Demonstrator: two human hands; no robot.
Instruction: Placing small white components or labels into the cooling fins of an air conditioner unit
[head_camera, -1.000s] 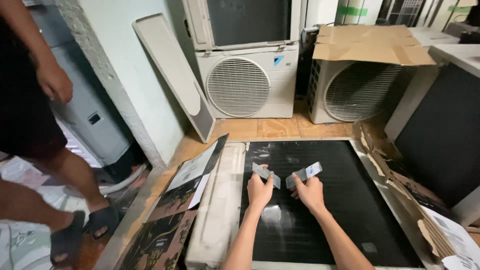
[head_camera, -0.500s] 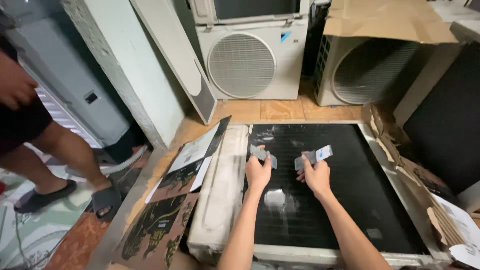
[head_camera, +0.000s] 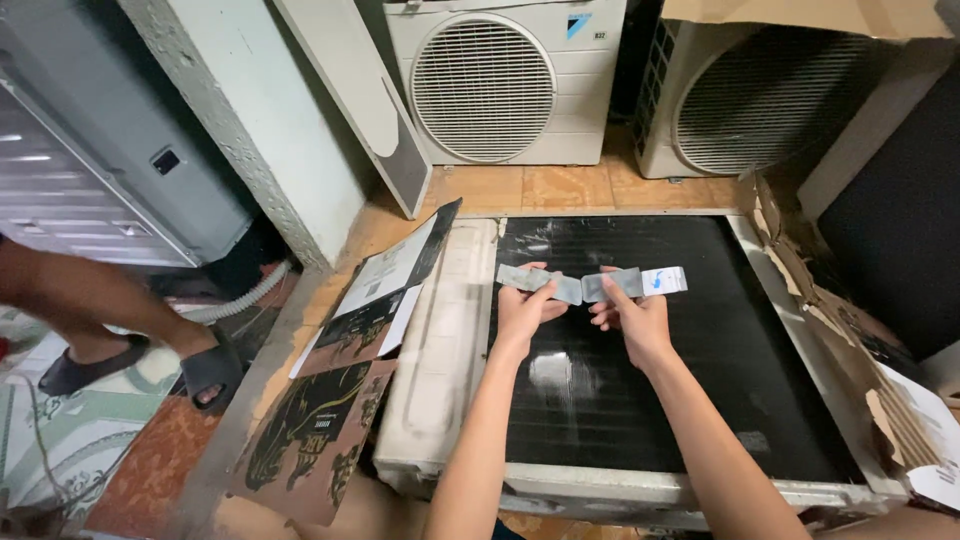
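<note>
head view, against the frame half a second back: both hands sit a little lower over the black panel, the two strips are closer end to end, and the bystander's sandalled feet (head_camera: 150, 362) have shifted left along the floor.

head view, now: left hand (head_camera: 522, 312) pinches a grey foil-like strip (head_camera: 538, 283); its grip is clamped on the strip's right end, thumb on top. right hand (head_camera: 634, 318) pinches a second strip (head_camera: 635, 283), grey with a white and blue tip; grip clamped near its left end. the inner ends of the two strips nearly meet, whether touching or just apart i cannot tell. both strips hang just above the dark finned coil (head_camera: 640, 400) of an air-conditioner unit lying flat on the floor, upper middle of the panel.

judgement: step in hand looks like lining up or parting the two strips. next move calls for steady, level hands and an even pull, as thin foil may tear or curl.

two outdoor units (head_camera: 500, 85) stand behind; flattened cardboard (head_camera: 330, 420) lies left of the coil.
</note>
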